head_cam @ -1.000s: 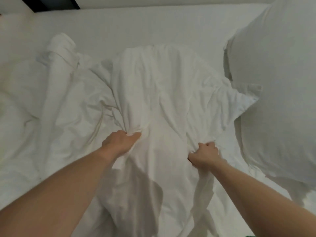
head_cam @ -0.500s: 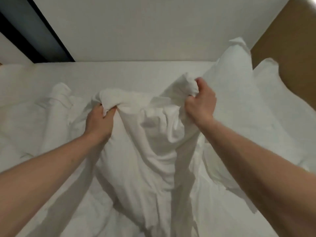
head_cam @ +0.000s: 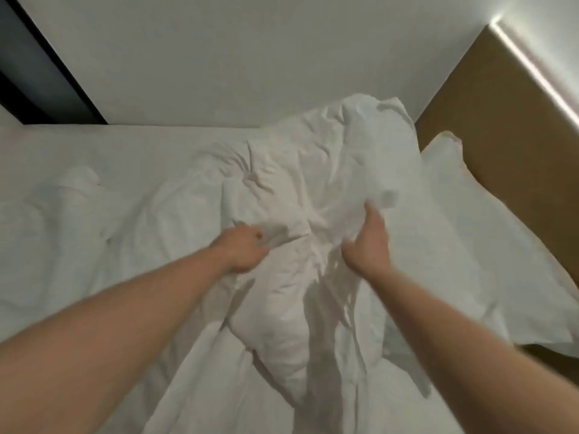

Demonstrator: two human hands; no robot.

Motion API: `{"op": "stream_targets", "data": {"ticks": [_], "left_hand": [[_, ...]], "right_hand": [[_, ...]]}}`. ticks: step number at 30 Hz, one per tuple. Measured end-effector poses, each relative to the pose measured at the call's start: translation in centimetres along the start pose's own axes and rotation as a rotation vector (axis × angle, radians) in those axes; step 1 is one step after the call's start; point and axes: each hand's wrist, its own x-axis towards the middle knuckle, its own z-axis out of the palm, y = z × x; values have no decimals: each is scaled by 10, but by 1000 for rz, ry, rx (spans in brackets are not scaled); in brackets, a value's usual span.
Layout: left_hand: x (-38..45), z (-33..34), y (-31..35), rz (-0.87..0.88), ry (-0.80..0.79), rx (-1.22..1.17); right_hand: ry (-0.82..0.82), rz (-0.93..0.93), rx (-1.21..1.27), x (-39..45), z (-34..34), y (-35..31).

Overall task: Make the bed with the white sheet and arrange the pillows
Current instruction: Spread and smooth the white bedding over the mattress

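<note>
The white sheet lies crumpled in a heap across the middle of the bed, with its far part bunched up high against the wall. My left hand rests on the heap with its fingers curled around a fold of the sheet. My right hand is beside it to the right, thumb up and fingers spread, touching the sheet without gripping it. A white pillow lies to the right of the heap, partly under the sheet's edge. The frame is blurred by motion.
The mattress with its fitted white cover stretches to the left and far side. A white wall rises behind the bed. A brown headboard with a light strip runs along the right. A dark panel stands at far left.
Both hands lifted the sheet up and then came down and forward. The sheet's bunch now lies farther toward the wall and pillow. My right hand has opened.
</note>
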Motion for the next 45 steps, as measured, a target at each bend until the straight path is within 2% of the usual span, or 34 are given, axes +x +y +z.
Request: {"op": "stream_targets", "data": {"ticks": [5, 7, 9, 13, 18, 22, 25, 27, 29, 31, 34, 36, 39, 41, 43, 45], "left_hand": [[-60, 149, -43, -82, -268, -14], [-77, 189, -55, -135, -279, -83], [-84, 223, -59, -213, -258, -204], [-77, 263, -61, -231, -158, -351], [-76, 268, -59, -196, -102, -258], [-97, 245, -46, -94, 21, -89], [-115, 225, -20, -21, 94, 31], [-116, 212, 1, 44, 102, 48], [-116, 197, 36, 60, 63, -120], [-125, 184, 89, 59, 32, -339], [-148, 174, 167, 159, -59, -464], [-159, 178, 197, 255, -190, -455], [-166, 194, 214, 296, -498, -482], [-172, 208, 208, 302, -629, -340], [-176, 221, 183, 332, -558, -218], [-181, 225, 140, 272, -438, -223]], "right_hand": [[-246, 515, -106, -151, 64, 170], [-295, 697, -65, -185, 77, 204], [-337, 799, 0, -205, 89, 230], [-367, 771, 70, -214, 125, 260], [-413, 618, 108, -209, 115, 234], [-462, 631, 280, -205, 38, 180], [-645, 582, 182, -200, -47, 150], [-675, 594, 111, -194, -101, 142], [-589, 606, 98, -189, -156, 143], [-388, 588, 39, -185, -206, 154], [-145, 518, -126, -194, -245, 171], [-70, 450, -252, -199, -240, 190], [-8, 431, -345, -205, -206, 214], [0, 434, -343, -213, -172, 218], [-71, 432, -305, -225, -135, 211], [-180, 368, -209, -237, -95, 195]]}}
